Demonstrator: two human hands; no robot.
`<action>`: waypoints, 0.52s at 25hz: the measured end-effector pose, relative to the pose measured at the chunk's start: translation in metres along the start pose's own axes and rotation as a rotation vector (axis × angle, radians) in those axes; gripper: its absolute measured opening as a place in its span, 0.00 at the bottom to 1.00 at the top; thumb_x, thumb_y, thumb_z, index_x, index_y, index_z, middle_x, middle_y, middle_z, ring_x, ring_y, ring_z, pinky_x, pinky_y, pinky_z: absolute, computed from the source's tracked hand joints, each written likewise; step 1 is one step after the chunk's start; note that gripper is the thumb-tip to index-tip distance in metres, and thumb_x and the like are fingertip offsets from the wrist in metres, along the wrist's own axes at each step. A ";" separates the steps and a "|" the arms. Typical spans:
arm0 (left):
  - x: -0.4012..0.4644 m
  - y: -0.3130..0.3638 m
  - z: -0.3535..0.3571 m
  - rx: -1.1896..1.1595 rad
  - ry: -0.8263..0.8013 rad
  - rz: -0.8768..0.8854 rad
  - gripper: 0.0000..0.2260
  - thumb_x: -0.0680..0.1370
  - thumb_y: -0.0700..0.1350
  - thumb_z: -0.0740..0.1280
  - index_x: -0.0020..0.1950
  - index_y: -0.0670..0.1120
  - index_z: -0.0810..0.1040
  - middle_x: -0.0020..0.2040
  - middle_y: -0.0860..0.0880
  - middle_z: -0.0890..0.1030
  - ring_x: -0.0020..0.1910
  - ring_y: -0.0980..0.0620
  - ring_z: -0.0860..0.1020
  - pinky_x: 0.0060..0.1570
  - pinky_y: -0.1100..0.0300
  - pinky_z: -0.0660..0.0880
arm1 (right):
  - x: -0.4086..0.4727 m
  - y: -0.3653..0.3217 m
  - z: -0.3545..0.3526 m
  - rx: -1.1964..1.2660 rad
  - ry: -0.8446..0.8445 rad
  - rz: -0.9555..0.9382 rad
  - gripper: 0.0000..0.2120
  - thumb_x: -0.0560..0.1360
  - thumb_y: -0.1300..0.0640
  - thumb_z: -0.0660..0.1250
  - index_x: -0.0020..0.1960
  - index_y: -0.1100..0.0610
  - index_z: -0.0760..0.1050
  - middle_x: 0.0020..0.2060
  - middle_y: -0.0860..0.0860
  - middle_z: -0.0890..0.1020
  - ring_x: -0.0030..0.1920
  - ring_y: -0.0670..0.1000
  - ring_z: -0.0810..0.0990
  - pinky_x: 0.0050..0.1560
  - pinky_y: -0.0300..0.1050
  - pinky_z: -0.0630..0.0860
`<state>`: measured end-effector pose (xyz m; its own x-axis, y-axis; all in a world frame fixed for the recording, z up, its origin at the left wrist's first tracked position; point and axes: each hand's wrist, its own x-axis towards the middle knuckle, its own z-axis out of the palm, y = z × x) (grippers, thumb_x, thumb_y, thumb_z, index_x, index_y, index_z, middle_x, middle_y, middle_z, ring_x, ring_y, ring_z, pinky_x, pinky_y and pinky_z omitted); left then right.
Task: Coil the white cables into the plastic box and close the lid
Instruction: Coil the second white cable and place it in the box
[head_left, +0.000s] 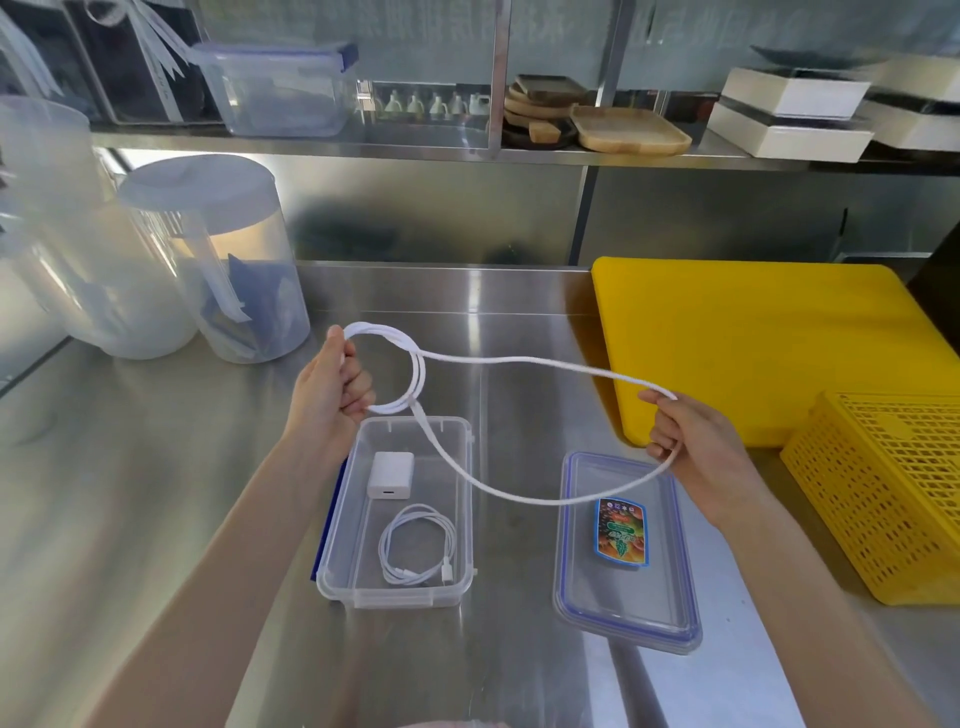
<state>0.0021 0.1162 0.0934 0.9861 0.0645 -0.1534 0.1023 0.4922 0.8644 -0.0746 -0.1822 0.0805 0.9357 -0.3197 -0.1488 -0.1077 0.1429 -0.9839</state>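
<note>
A clear plastic box (332, 566) stands open on the steel counter, holding a white charger block (390, 475) and a small coiled white cable (417, 545). Above the box's far end my left hand (327, 389) grips a few loops of a thicker white cable (519, 360). The cable's free length runs right to my right hand (696, 441), which pinches it, then sags back in a long loop toward the coil. The clear lid (623, 603) with a blue seal and a colourful sticker lies flat to the right of the box.
A yellow cutting board (753, 343) and a yellow perforated basket (883, 499) sit at the right. Two clear pitchers (218, 270) stand at the back left. A shelf above holds a lidded container (280, 88), wooden trays and white boxes.
</note>
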 end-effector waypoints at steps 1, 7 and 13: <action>0.001 0.005 -0.003 -0.018 0.011 0.011 0.16 0.80 0.51 0.55 0.34 0.48 0.67 0.16 0.55 0.61 0.14 0.57 0.58 0.15 0.69 0.55 | 0.000 -0.001 -0.004 0.000 0.003 -0.006 0.11 0.78 0.62 0.55 0.45 0.57 0.76 0.18 0.44 0.64 0.21 0.42 0.62 0.23 0.34 0.63; -0.006 0.009 0.004 -0.193 -0.088 -0.059 0.17 0.80 0.53 0.55 0.32 0.49 0.66 0.17 0.54 0.61 0.15 0.55 0.59 0.16 0.70 0.57 | -0.008 -0.003 0.016 -0.212 -0.199 0.000 0.09 0.77 0.56 0.58 0.46 0.55 0.77 0.21 0.44 0.65 0.25 0.43 0.63 0.28 0.36 0.65; -0.028 -0.017 0.033 -0.366 -0.293 -0.231 0.16 0.78 0.47 0.53 0.32 0.47 0.67 0.18 0.53 0.61 0.18 0.57 0.60 0.20 0.67 0.58 | -0.022 -0.005 0.064 -0.399 -0.428 0.009 0.10 0.76 0.50 0.58 0.52 0.52 0.75 0.38 0.47 0.81 0.37 0.42 0.82 0.38 0.33 0.78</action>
<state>-0.0233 0.0770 0.0987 0.9439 -0.3018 -0.1344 0.3207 0.7393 0.5921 -0.0732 -0.1160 0.0949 0.9776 0.0990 -0.1858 -0.1567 -0.2470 -0.9563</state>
